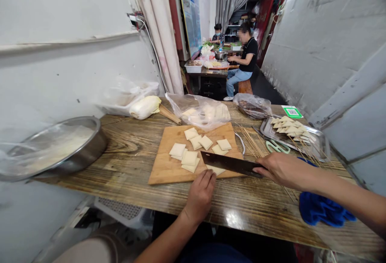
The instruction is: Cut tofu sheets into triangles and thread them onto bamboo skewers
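Note:
My right hand [279, 168] is closed around the handle of a cleaver [229, 162], its dark blade pointing left across the cutting board [169, 172]. Under the blade, at the board's near edge, lies a pale square tofu sheet [215, 170], partly covered by it. The bent, closed fingers of my left hand [202, 190] press on this sheet's left corner. More pale squares [189, 158] lie in small overlapping stacks on the board, to the left of the blade and beyond it.
A steel basin [99, 134] stands left. Behind the board are a cabbage [146, 107] and a plastic bag [199, 110] of squares. Rightward lie bamboo skewers [250, 140], green-handled scissors [277, 147], a metal tray [324, 146] of skewered pieces and a blue cloth [322, 210]. Two people sit farther back.

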The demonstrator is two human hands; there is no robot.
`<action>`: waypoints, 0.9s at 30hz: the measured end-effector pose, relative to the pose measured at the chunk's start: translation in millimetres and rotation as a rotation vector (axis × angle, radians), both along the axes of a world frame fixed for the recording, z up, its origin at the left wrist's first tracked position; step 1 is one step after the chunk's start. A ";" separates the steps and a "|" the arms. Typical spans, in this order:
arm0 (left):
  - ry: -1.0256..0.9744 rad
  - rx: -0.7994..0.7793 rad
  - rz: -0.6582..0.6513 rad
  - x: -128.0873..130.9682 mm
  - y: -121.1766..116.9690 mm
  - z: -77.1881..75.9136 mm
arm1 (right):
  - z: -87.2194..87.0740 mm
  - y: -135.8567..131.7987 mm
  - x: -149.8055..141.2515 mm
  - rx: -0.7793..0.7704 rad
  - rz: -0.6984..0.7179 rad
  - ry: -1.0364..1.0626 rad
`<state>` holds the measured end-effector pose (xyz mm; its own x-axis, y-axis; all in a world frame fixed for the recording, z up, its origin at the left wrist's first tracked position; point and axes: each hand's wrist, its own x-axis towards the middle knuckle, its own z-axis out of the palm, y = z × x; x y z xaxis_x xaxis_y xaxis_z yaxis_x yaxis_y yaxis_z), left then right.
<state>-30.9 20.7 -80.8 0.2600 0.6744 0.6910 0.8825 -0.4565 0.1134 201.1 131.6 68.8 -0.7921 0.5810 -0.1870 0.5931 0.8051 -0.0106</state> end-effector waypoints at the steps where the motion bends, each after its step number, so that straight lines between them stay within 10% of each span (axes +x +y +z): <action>1: 0.003 0.001 -0.002 -0.4 -0.1 0.1 | -2.3 -0.2 -1.7 0.001 0.006 -0.013; 16: -0.088 -0.136 0.044 5.8 11.6 18.5 | -6.6 -3.5 57.5 -0.058 -0.177 0.248; 27: 0.002 -0.708 0.237 9.2 106.6 79.3 | -18.1 -21.8 63.8 -0.053 -0.400 0.382</action>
